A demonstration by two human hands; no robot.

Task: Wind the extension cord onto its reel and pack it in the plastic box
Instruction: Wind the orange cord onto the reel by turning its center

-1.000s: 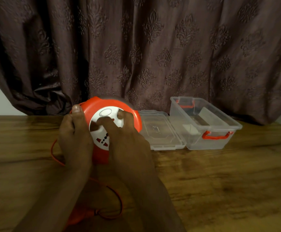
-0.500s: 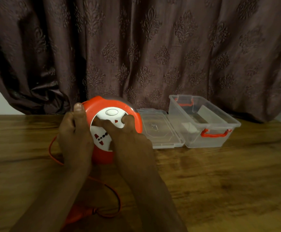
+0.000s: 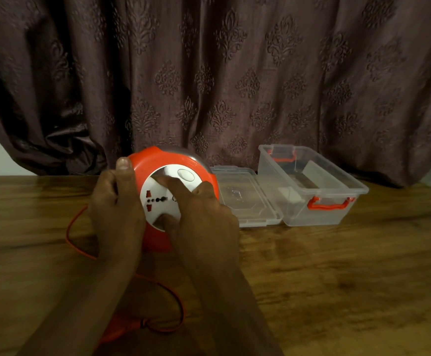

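On the wooden table (image 3: 337,278), just left of the clear plastic box (image 3: 312,191), the orange cord reel (image 3: 158,199) stood on edge, its white socket face turned toward me and its spin axis running front to back. My left hand (image 3: 116,211) clamped the rim, thumb up. My right hand (image 3: 204,219) had fingers curled into the face's recesses. I judged winding would go best in steady turns while the left hand braced. Loose orange cord (image 3: 176,304) looped nearer me than the box; the plug (image 3: 122,327) lay nearest. The box's lid (image 3: 245,199) lay open between reel and box.
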